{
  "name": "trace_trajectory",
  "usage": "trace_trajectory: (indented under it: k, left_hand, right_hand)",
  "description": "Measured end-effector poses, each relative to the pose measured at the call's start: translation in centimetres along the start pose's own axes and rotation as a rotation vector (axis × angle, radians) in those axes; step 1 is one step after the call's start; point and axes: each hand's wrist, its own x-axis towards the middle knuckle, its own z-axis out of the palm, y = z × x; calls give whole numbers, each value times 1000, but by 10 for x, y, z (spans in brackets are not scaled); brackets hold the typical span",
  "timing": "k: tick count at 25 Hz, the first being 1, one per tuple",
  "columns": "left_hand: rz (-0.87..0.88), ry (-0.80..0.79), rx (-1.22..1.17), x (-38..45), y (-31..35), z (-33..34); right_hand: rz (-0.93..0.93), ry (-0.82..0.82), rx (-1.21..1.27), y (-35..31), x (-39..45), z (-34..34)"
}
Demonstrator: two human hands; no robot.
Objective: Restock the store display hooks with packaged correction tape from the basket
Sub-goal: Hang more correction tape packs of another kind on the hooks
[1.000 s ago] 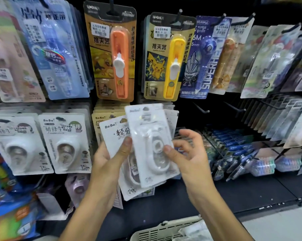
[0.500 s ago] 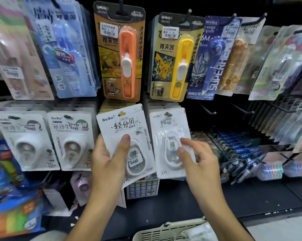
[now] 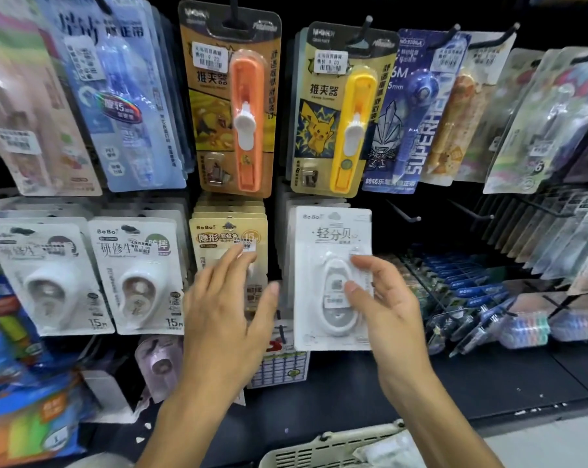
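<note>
While my right hand [image 3: 384, 305] pinches the white correction tape pack [image 3: 333, 278] by its right edge, flat against the white row below the yellow clip card [image 3: 345, 109], my left hand [image 3: 228, 298] floats spread and empty before the tan packs [image 3: 228, 238]. Whether the pack sits on a hook, I cannot tell. At the bottom edge I see the basket [image 3: 329, 447].
</note>
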Motion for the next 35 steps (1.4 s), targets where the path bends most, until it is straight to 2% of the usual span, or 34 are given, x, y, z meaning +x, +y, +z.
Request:
trace_trajectory:
  k: [1,3,7,9,11,13,17,20,22,24,28,29,30,32,34,35]
  left_hand:
    - [23,-25,101,0,-1,0]
    - [8,-122,156,1,-2,1]
    - [-17,-212,176,0,0,2]
    - [-22,-214,168,1,-1,1]
    - [-23,-216,166,1,-2,1]
    - [-27,-222,174,1,-3,1]
    - [-27,-227,180,1,-3,3]
    - [-2,-221,163,1,-6,6]
    - [18,-217,155,0,-10,7]
    - [19,-197,160,-2,-13,7]
    - [103,-63,172,-16,-2,14]
    - [147,-124,162,-23,0,20]
    - [181,-270,147,-30,-1,27]
    - [236,-769,209,-49,-9,44]
    - [258,-1354,394,-73,-19,59]
    - [223,-1566,495,-84,-23,64]
  right_hand:
    - [12,39,-48,1,2,-8]
    - [13,55,-143,2,2,-17]
    - [-30,-22,-184,3,-2,-11]
    - [-21,-11,-154,2,3,-9]
    - [63,14,-99,0,12,-12]
    - [113,-18,-135,-1,22,-14]
    - [-33,-116,-507,15,51,-2]
    - [-169,-92,-722,27,82,14]
    - [-136,-105,-789,31,103,16]
    - [-78,-197,-860,37,109,12]
    - [-36,-227,-831,73,51,-27]
    - [1,-252,-828,89,25,-44]
    - [40,-295,-880,106,-2,-63]
    - [127,-498,-1142,133,-50,-97]
    - [222,-885,-1419,151,-84,-122]
    - [287,-1089,-1493,160,-100,-133]
